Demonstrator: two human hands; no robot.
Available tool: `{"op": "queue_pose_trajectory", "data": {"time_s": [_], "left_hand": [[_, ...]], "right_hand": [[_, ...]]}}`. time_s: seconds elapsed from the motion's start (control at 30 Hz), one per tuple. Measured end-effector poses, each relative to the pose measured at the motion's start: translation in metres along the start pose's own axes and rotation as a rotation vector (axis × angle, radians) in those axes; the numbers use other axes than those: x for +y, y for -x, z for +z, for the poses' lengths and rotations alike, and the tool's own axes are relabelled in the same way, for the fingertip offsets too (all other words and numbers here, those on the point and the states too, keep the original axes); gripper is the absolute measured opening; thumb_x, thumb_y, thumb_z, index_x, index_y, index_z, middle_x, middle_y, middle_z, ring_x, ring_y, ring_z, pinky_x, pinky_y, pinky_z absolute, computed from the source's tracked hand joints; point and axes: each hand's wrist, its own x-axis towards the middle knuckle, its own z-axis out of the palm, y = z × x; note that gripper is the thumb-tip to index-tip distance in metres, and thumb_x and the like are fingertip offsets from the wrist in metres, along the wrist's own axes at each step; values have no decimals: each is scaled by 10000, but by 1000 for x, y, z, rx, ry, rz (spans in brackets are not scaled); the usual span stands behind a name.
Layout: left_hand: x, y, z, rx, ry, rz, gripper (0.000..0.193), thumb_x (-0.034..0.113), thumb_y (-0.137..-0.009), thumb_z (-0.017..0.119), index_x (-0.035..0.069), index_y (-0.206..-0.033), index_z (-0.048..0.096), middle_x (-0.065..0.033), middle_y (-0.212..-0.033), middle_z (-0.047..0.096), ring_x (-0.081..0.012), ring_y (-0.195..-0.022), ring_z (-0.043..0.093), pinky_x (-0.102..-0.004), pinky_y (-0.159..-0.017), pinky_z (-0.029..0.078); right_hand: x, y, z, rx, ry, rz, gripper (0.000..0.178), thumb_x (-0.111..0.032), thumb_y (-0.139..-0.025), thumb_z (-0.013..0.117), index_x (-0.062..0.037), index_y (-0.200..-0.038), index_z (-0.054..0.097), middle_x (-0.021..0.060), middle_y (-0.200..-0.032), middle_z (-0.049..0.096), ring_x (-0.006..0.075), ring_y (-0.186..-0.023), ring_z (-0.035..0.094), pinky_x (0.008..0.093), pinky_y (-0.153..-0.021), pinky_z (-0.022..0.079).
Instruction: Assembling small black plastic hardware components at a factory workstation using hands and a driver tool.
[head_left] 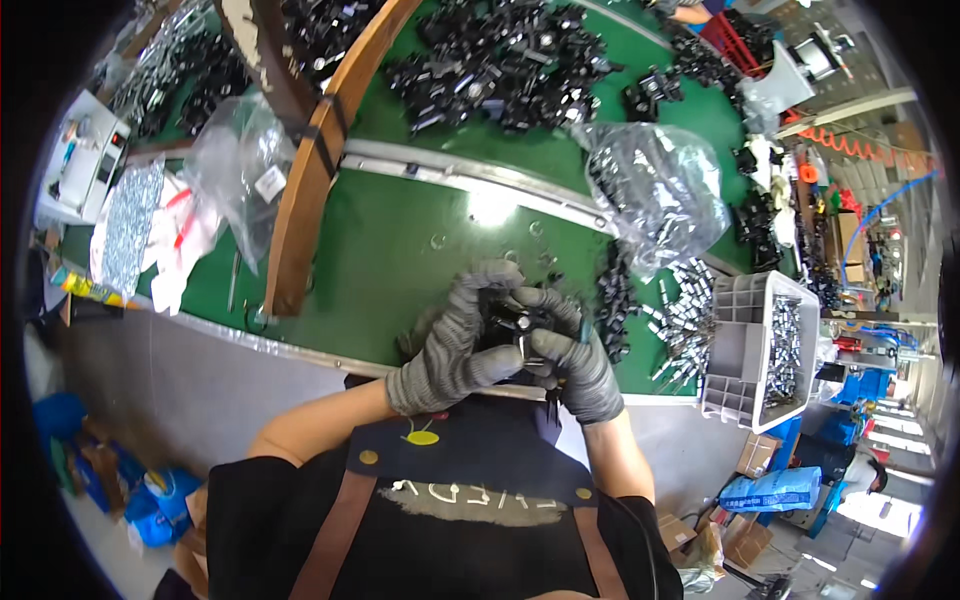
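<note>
Gray striped knit gloves cover both my hands, which meet at the near edge of the green table. My left hand curls around a small black part, its thumb pressed against the lower side. From the right, my right hand pinches the same part with thumb and forefinger. A short silver pin shows between the two thumbs; the fingers hide much of the part. Just right of my hands lies a strip of small black pieces, and beyond it a heap of silver metal pins.
A gray plastic crate of metal pieces stands at the table's right edge. Behind sits a clear plastic bag. A metal rail crosses the table before a large pile of black parts. A wooden post rises at left.
</note>
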Motion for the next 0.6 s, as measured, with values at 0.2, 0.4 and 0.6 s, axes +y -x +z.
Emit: {"op": "queue_pose_trajectory", "data": {"time_s": [0.2,0.4,0.6], "left_hand": [[14,-30,-24,132,30,77,509,244,-883,730,89,-1306,491,-35,-1165,591,-148,-1009,591,-302,-887,494],[-13,-13,-54,255,-192,-41,241,141,-939,657,73,-1152,567,-33,-993,621,-129,-916,598,-286,-841,501],[-32,-2,-71,279,-390,-105,165,113,-941,653,55,-1074,575,-40,-945,626,-120,-860,603,-282,-804,511]], "right_hand": [[-104,-59,-60,39,-204,-321,335,-315,-878,698,-99,-1114,598,3,-848,629,43,-546,481,163,-400,305],[-251,-247,-135,388,-48,-249,181,-267,-913,623,-127,-799,610,-11,-608,530,93,-449,418,238,-378,329],[-303,-453,-227,798,138,-357,195,-293,-872,678,-116,-792,687,62,-691,652,174,-492,563,323,-469,474]]}}
